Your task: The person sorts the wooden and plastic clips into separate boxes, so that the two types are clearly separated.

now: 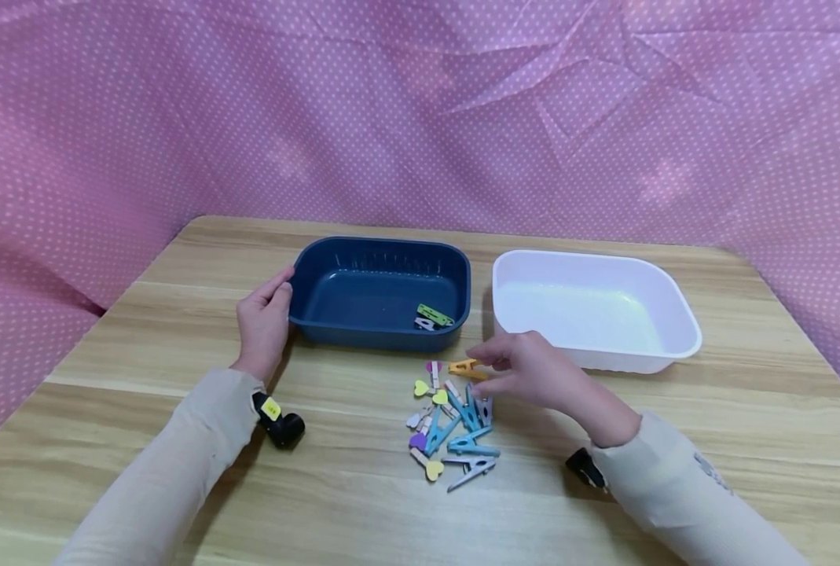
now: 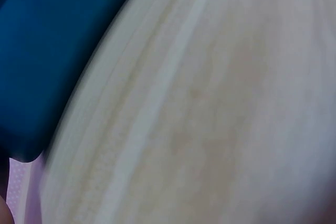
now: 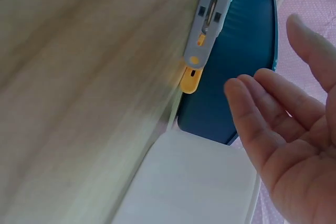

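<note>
My left hand (image 1: 264,326) holds the left end of a dark blue plastic basin (image 1: 384,339), fingers and thumb at its rim. A green clothespin (image 1: 435,314) and a grey clothespin (image 1: 425,323) lie inside it. My right hand (image 1: 533,373) hovers over a pile of clothespins, thumb and fingers apart, around an orange clothespin (image 1: 464,367). In the right wrist view its palm (image 3: 310,171) shows nothing held. Below lie several blue clothespins (image 1: 471,445), a grey clothespin (image 1: 473,470) and wooden pegs with heart ends, among them a yellow heart peg (image 1: 434,470).
A white plastic basin (image 1: 596,358) stands to the right of the blue one, a narrow gap between them. Both rest on a wood-grain table (image 1: 335,487). Pink dotted cloth (image 1: 420,118) hangs behind and at the sides.
</note>
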{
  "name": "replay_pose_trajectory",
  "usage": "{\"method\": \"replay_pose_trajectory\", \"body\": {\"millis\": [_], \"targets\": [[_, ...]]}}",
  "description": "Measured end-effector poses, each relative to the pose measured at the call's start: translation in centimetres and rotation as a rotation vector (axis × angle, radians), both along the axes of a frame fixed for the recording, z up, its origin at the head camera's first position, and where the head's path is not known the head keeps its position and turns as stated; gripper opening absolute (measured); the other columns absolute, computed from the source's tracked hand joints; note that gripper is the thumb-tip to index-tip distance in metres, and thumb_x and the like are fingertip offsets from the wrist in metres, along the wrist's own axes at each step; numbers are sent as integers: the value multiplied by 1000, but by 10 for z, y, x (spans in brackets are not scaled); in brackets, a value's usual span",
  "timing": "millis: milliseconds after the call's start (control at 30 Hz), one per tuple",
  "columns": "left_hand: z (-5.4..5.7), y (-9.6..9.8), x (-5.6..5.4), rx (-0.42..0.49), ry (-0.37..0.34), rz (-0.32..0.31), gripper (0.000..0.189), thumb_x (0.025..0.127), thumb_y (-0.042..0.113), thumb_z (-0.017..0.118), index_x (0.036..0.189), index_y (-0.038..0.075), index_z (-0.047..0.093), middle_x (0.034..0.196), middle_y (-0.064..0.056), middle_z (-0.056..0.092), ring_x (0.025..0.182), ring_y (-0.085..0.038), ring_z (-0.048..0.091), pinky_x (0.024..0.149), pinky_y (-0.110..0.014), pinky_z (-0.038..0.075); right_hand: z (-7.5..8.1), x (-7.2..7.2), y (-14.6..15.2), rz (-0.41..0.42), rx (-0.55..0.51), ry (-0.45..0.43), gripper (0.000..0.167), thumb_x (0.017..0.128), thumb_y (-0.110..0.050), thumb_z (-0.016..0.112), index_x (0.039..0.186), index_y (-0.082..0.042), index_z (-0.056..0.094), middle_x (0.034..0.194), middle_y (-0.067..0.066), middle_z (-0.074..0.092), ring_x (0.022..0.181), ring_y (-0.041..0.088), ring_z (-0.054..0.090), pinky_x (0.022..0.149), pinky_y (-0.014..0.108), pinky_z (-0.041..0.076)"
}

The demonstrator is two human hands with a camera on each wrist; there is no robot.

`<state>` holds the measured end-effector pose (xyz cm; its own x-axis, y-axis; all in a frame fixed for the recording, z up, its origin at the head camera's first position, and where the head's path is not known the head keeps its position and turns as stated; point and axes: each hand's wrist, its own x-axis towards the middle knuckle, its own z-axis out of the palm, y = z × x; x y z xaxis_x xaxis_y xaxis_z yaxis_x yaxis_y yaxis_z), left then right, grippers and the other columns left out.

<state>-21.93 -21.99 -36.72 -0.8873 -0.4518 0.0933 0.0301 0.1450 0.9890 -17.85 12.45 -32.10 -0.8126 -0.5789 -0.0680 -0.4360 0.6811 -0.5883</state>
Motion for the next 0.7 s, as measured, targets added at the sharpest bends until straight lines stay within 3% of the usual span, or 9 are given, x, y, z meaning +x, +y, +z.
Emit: {"method": "replay_pose_trajectory", "body": {"millis": [233,433,700], "targets": [[0,-1,0,-17,4,0,31,97,22,48,126,18,59,135,0,52,127,-10,44,103,-27,38,-3,2,2,-39,79,-80,47,71,-29,80,113,-11,67,105,1,67,88,15,58,78,33,53],[0,0,3,-31,5,0,32,97,23,47,126,18,58,136,0,51,127,-10,44,103,-27,38,-6,5,3,-21,134,-62,51,69,-27,81,115,-11,67,101,-1,66,77,14,50,68,27,47],[0,1,4,-14,6,-12,32,97,23,46,127,19,58,136,1,51,128,-10,43,103,-27,38,-10,7,3,31,167,-3,52,69,-27,81,115,-10,66,112,3,66,86,13,55,76,29,51]]}}
